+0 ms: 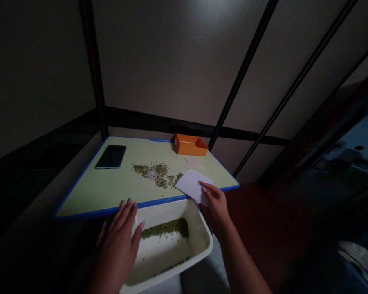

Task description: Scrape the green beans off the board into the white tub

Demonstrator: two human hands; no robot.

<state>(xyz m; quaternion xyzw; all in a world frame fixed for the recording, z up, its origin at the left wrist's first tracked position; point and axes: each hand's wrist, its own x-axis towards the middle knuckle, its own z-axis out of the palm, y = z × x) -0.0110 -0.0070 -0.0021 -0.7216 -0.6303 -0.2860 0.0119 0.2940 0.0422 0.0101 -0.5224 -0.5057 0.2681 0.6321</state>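
My right hand (216, 201) pinches a thin white card (191, 184) between thumb and fingers. The card is tilted over the table's front edge, its left corner beside a scatter of small green beans (159, 173). Some whitish grains (151, 174) are mixed among the beans. My left hand (119, 241) is open with fingers stretched out, its fingertips at the table's blue edge and its thumb over the left side of a white plastic basin (207, 245). Inside the basin, more green beans (168, 228) lie in a band along the far side.
The small table (88, 194) has a pale green top and blue edging. A dark phone (111, 157) lies at its left, and an orange open box (191, 146) stands at the back right near pale grains (194, 163). A panelled wall (171, 61) rises behind.
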